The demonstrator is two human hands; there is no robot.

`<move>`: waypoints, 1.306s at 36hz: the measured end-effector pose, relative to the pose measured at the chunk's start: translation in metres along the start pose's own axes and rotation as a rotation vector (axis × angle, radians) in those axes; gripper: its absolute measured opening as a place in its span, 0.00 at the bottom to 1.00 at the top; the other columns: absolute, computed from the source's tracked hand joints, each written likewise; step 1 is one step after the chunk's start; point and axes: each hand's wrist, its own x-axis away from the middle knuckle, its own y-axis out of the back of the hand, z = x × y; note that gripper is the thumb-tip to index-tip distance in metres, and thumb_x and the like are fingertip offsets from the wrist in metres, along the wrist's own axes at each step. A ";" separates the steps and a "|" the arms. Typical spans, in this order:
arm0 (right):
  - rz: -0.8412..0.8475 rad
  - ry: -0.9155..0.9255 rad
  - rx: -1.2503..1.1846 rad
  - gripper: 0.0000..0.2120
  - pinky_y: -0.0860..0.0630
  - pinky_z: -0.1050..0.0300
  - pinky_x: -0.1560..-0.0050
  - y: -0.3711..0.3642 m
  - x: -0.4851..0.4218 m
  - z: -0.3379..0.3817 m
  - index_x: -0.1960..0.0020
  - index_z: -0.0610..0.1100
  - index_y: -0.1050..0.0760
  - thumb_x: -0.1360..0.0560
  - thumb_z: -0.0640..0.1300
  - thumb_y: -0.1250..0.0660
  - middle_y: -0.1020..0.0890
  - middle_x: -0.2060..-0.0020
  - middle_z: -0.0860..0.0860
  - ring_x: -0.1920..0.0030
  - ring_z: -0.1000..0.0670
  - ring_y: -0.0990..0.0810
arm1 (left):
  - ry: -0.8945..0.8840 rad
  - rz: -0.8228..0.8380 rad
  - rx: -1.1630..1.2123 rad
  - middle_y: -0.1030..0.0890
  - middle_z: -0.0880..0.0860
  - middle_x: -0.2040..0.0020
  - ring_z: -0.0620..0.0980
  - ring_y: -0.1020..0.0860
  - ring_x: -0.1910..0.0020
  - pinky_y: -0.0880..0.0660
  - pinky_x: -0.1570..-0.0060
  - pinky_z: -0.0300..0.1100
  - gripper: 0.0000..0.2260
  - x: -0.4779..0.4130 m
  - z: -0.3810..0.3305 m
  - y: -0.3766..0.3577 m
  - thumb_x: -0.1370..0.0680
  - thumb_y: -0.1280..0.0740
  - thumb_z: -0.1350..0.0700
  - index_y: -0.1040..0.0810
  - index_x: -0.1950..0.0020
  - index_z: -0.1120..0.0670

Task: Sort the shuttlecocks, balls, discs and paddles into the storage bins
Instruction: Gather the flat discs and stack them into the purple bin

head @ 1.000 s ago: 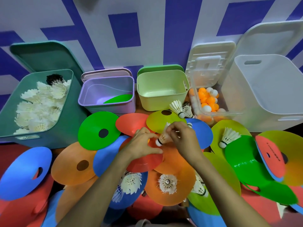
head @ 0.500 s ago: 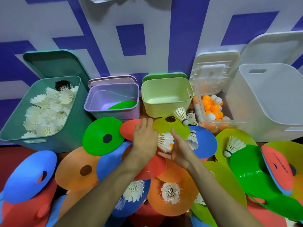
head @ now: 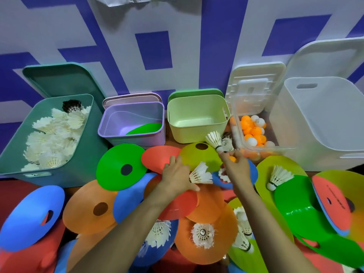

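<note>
Left hand point(head: 177, 179) grips one shuttlecock point(head: 201, 173), cork hidden; right hand point(head: 237, 167) pinches a second shuttlecock point(head: 213, 139); discs point(head: 121, 168) hide the surface.

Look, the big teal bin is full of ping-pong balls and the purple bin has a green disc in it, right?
Not quite. The head view shows the teal bin full of white shuttlecocks, not ping-pong balls. The orange and white balls are in the clear box. The purple bin does have a green disc in it.
</note>
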 end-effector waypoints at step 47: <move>0.055 0.612 0.617 0.08 0.27 0.51 0.55 0.069 -0.060 -0.011 0.46 0.41 0.24 0.24 0.40 0.35 0.21 0.52 0.44 0.52 0.44 0.23 | -0.196 -0.377 0.541 0.29 0.53 0.39 0.51 0.34 0.37 0.43 0.42 0.31 0.17 -0.089 -0.069 0.012 0.25 0.32 0.60 0.27 0.37 0.55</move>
